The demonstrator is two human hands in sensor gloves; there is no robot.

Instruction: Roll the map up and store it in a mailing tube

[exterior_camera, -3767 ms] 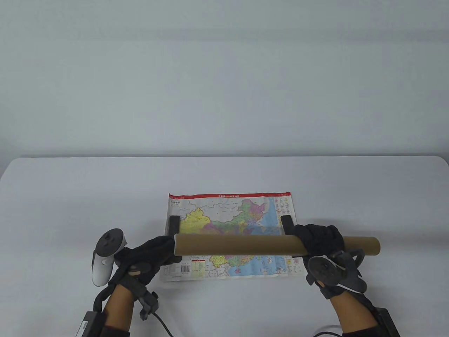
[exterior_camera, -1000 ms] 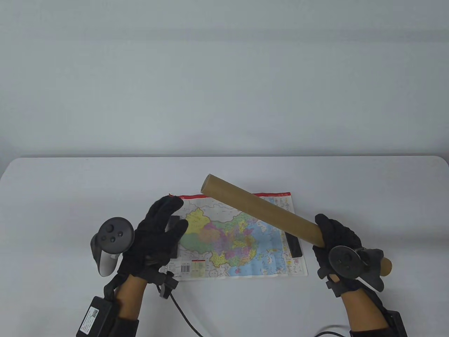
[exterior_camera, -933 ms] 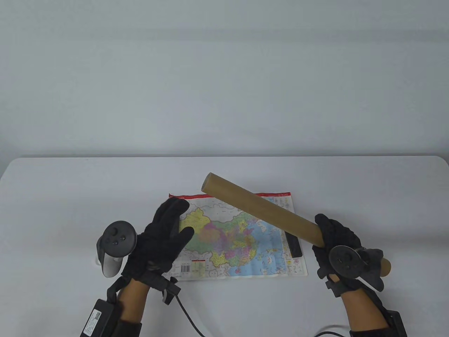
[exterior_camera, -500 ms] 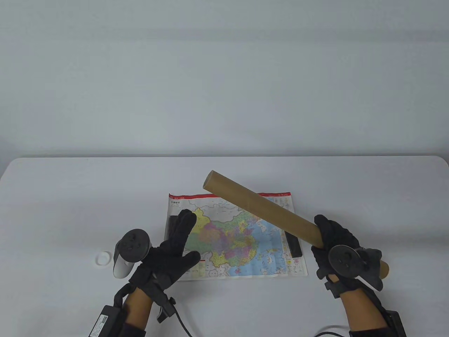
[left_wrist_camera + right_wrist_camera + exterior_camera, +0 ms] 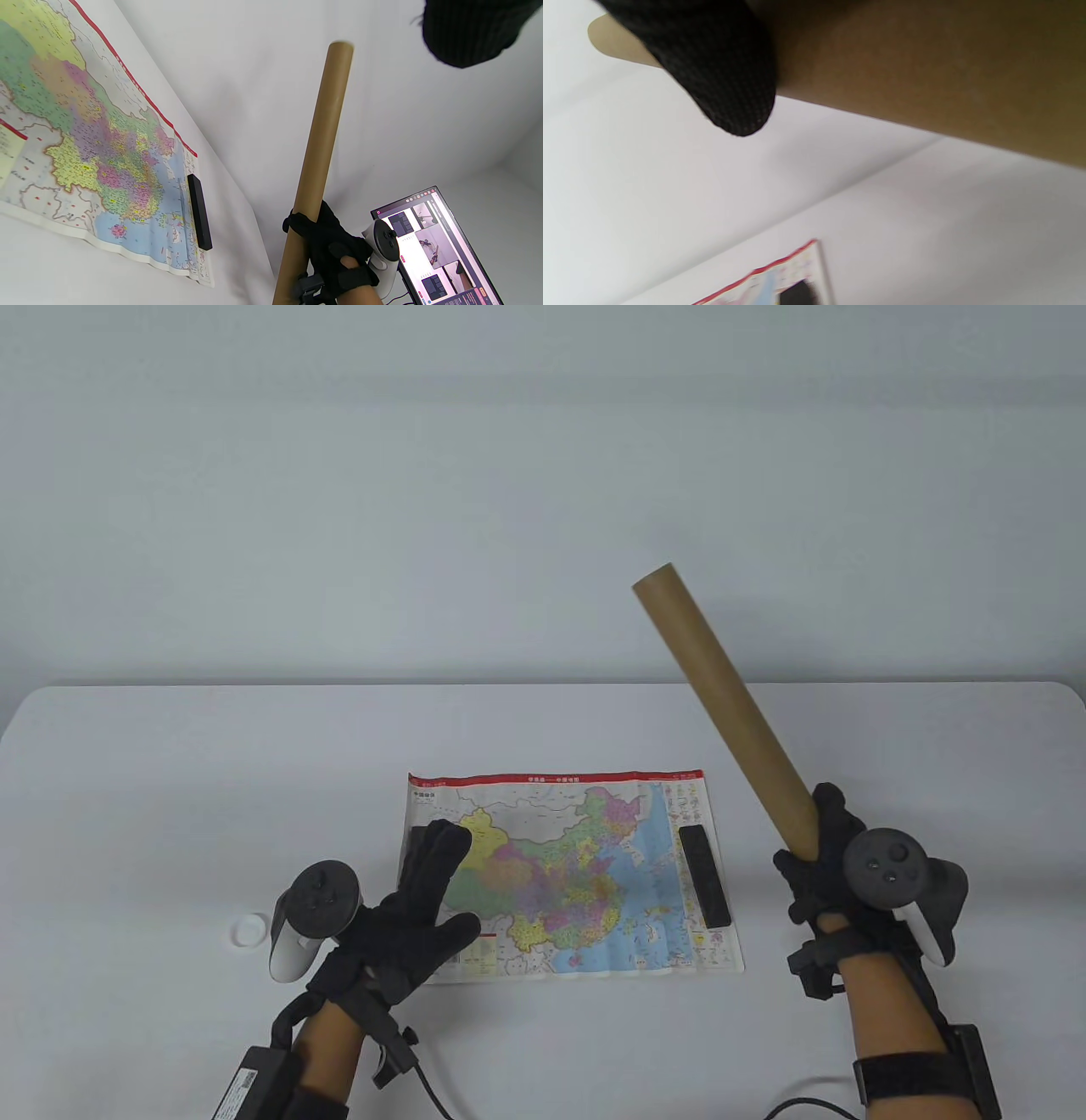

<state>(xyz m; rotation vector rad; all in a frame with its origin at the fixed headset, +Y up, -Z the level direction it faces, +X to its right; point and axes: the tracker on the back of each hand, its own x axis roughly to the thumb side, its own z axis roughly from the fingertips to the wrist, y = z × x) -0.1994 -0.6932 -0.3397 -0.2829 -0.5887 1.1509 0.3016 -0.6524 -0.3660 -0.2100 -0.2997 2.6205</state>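
Observation:
The colourful map [image 5: 577, 874] lies flat on the table. A black bar [image 5: 704, 875] rests on its right side, and a second black bar [image 5: 414, 848] on its left side is mostly hidden by my fingers. My left hand [image 5: 437, 891] is open, fingers spread over the map's left edge. My right hand [image 5: 816, 841] grips the lower end of the brown mailing tube [image 5: 725, 704], which is raised steeply, its far end up and to the left. The left wrist view shows the map [image 5: 85, 140], the tube [image 5: 322, 148] and the right hand [image 5: 331, 250]. The right wrist view shows the tube [image 5: 925, 76] up close.
A small white cap [image 5: 250, 931] lies on the table left of my left hand. A monitor [image 5: 441, 245] stands off to the right. The white table [image 5: 170, 780] runs back to a plain wall.
My right hand has swung the tube from lying slantwise over the map to steeply raised at the right. My left hand let go of the tube and came to the map's left edge, uncovering the white cap.

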